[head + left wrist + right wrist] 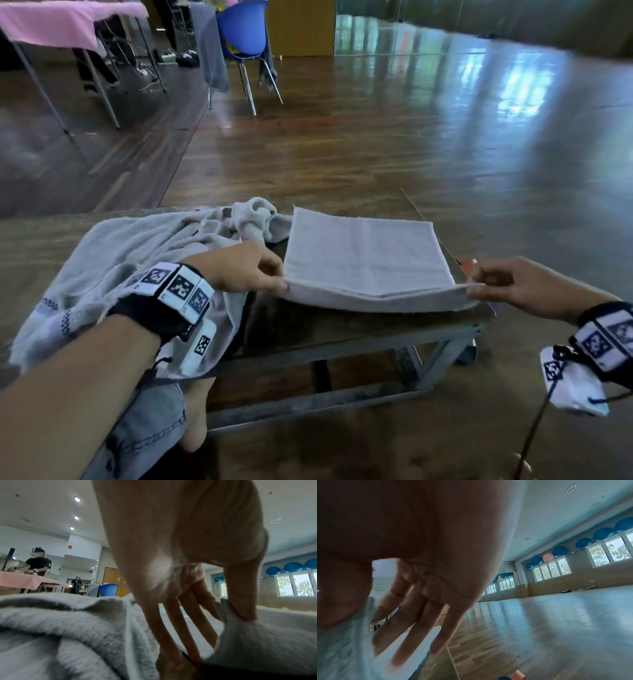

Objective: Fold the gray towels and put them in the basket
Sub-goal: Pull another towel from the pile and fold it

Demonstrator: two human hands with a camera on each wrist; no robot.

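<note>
Both hands are pinching the near corners of a folded light gray terry towel (366,253) lying on the dark wooden tabletop (308,329): left hand (239,267) on its left corner, right hand (507,284) on its right. A crumpled pile of gray towels (137,253) sits just left of it.

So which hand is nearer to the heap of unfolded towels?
Left. The left hand pinches the folded towel's near-left corner directly beside the heap of unfolded towels. The right hand pinches the opposite near corner, away from the heap.
</note>
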